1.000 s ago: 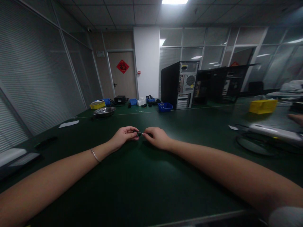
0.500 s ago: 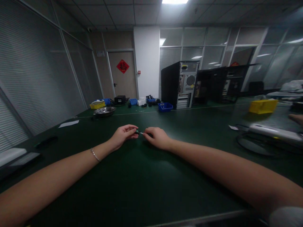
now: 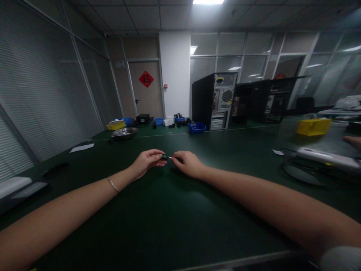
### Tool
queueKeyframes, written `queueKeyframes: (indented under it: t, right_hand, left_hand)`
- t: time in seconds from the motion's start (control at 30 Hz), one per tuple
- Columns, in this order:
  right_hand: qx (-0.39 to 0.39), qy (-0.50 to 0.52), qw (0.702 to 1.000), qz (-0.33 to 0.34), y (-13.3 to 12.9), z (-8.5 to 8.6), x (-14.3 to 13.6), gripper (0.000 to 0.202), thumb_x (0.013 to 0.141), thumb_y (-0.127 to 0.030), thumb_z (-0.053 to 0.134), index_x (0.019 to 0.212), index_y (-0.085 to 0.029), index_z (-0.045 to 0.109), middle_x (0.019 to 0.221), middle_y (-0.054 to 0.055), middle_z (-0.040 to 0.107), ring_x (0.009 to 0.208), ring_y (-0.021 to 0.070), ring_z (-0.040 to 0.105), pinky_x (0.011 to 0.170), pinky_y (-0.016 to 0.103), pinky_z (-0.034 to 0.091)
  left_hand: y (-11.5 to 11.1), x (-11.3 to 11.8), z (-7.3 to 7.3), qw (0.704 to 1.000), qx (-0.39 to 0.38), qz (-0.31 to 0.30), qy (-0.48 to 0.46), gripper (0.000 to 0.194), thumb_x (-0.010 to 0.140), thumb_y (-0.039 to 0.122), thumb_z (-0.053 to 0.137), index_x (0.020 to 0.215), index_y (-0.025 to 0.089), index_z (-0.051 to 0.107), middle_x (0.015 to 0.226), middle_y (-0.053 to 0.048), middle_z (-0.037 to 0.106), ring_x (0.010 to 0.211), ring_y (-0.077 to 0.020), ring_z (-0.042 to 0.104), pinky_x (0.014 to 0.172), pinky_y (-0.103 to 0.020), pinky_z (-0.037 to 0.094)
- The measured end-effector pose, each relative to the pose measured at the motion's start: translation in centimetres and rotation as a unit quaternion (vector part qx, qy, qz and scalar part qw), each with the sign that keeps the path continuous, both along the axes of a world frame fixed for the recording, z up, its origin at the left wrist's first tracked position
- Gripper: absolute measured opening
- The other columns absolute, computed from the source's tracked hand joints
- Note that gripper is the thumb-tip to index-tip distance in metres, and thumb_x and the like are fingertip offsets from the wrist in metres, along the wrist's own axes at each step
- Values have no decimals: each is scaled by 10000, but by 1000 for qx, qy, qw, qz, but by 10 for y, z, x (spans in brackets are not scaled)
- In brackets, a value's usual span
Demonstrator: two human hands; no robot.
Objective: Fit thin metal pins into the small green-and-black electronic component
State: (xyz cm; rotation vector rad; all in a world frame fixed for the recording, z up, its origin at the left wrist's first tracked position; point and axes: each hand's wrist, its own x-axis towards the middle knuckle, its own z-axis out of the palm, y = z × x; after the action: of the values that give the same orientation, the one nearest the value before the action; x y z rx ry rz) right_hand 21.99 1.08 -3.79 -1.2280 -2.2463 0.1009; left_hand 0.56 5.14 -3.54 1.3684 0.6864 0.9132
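Just above the middle of the table, my left hand (image 3: 147, 162) pinches a small green and dark piece (image 3: 164, 156) between thumb and fingers. A thin pale rod (image 3: 169, 157) runs from this piece to the fingertips of my right hand (image 3: 187, 164). My right thumb and bent forefinger are closed around the rod's right end, and its tip is hidden there. Both hands are close together over the dark green tabletop (image 3: 158, 218). The piece is too small to tell its exact kind.
A black computer tower (image 3: 214, 101) stands at the back beside a blue bin (image 3: 196, 128). A steel bowl (image 3: 124, 133) is at back left. To the right are a yellow bin (image 3: 314, 127), a white device with cables (image 3: 328, 157) and another person's hand (image 3: 354, 142).
The rod and green piece have shifted very slightly between my fingers, and a little more of the green shows. My arms stay almost where they were.
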Motion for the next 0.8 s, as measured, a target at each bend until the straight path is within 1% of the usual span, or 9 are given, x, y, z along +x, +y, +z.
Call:
queueKeyframes:
  t: [0.17,0.37,0.6,0.8]
  right_hand:
    - [3,3,1000,12,0,-1,0,245,943,-324,445,887,-175,631,833,34,615,731,133,535,631,233,345]
    - [16,-5,1000,17,1,-1,0,250,941,-326,450,889,-170,638,833,35,611,742,133,539,651,234,352]
    - [6,-6,1000,12,-1,1,0,251,943,-324,457,924,-167,651,863,48,613,774,144,545,675,239,366]
    - [-1,-3,999,33,-2,3,1,239,946,-310,458,934,-166,648,870,46,610,778,144,542,678,239,373]
  left_hand:
    - [0,0,1,1000,-10,-11,10,132,814,91,623,947,94,629,874,-116,722,768,-202,713,724,-313,577]
    - [3,-1,-1,1000,-10,-22,8,140,792,106,656,928,98,623,862,-108,717,769,-201,711,728,-312,575]
    - [2,-1,-1,1000,1,-15,13,152,773,97,682,913,96,622,841,-99,715,737,-190,710,710,-306,579]
    - [1,-2,1,1000,-9,-16,13,140,765,81,679,897,94,634,829,-102,718,749,-189,709,708,-294,573]
